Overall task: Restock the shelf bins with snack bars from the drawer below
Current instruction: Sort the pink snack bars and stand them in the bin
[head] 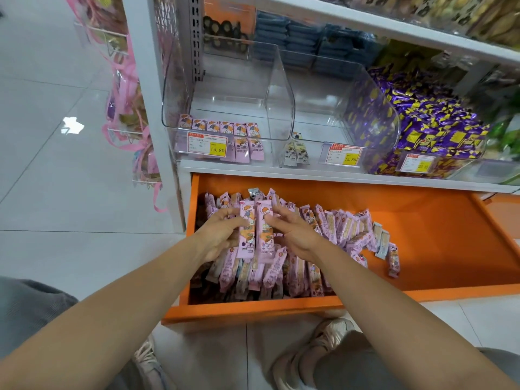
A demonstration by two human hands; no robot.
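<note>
Position: person crouched before an open orange drawer [422,235] under the shelf [337,177].

Grips: the left grip [222,235] and right grip [295,235] hold 2 pink snack bars [256,232] upright between them, just above the drawer. The left grip's fingers curl round the left bar. The right grip pinches the right bar, thumb in front.

Stock: a loose heap of bars [346,229], mostly pink, fills the drawer's left half.

Bins: the left bin [230,88], clear plastic, has only 2 short rows of pink bars at its front. The middle bin [323,108] holds a few pale bars in its front corner. The right bin [380,114] is piled with purple-and-yellow sweets [439,128]. Each bin carries a price tag [207,144].
</note>
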